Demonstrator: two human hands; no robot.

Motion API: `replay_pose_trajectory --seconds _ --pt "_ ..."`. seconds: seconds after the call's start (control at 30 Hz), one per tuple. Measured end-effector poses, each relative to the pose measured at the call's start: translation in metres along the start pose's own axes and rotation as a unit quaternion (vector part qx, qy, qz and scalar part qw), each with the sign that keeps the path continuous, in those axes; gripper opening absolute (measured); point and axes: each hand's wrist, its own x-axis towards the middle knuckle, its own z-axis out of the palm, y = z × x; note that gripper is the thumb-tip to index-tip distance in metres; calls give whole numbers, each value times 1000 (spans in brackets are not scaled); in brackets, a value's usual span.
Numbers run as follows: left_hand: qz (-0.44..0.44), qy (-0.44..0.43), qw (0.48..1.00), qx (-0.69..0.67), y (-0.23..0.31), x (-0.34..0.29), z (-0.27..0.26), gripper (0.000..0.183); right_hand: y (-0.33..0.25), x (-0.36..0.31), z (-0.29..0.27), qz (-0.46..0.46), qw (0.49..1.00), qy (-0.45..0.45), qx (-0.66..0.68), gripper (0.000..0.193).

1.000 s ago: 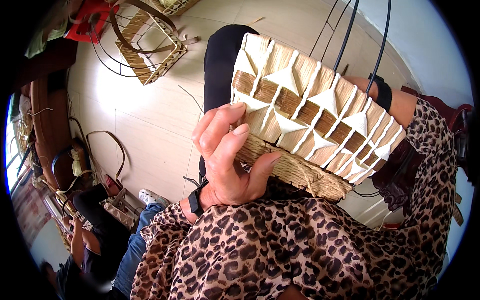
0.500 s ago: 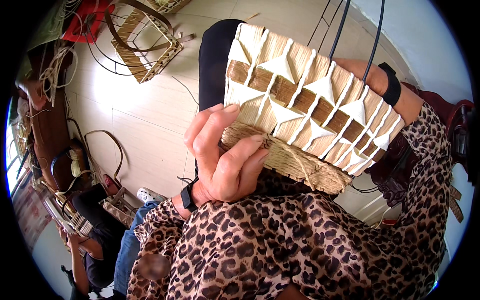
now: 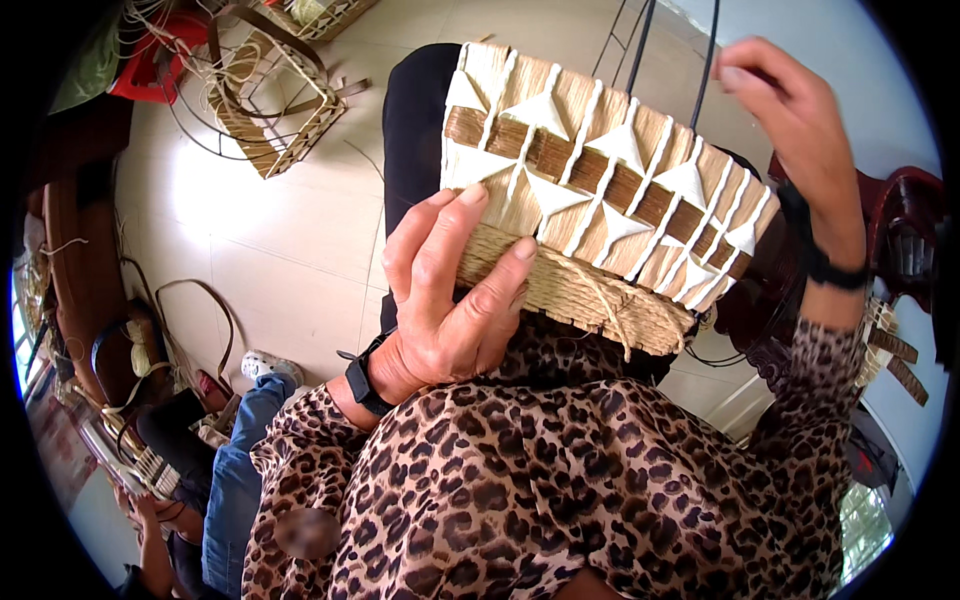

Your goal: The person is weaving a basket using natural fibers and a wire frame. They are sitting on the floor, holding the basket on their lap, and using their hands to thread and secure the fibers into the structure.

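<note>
A woven straw basket [image 3: 575, 165] rests tilted over my lap, with white cords and white triangles across tan straw and a brown band. Braided straw rope [image 3: 570, 295] covers its nearer side, and a loose rope end hangs from it. My left hand [image 3: 450, 285] grips the basket's left lower part, its fingers pressed on the straw and rope. Raised beyond the basket's right end, my right hand [image 3: 790, 105] has curled fingers close to a thin black rod [image 3: 706, 60]. What those fingers pinch, if anything, is too small to make out.
On the tiled floor at upper left lies an unfinished woven frame [image 3: 285, 110] with a brown strap. A red container [image 3: 150, 70] stands beside it. At lower left another person [image 3: 180, 440] sits with a woven piece. A dark carved wooden chair [image 3: 895, 215] is at right.
My right hand has come out from behind the basket and risen to the upper right. The basket sits slightly further left in view, with my left hand still on it.
</note>
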Motion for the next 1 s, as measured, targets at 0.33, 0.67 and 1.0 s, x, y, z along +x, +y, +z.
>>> replay_pose_trajectory --seconds 0.33,0.67,1.0 --pt "29 2 999 -15 -5 3 6 37 -79 -79 89 -80 955 179 -221 38" --pt "31 24 998 -44 -6 2 18 40 -90 -80 99 -39 949 170 -261 27" --pt "38 39 997 -60 -5 2 24 42 -103 -83 102 4 955 153 -253 16"
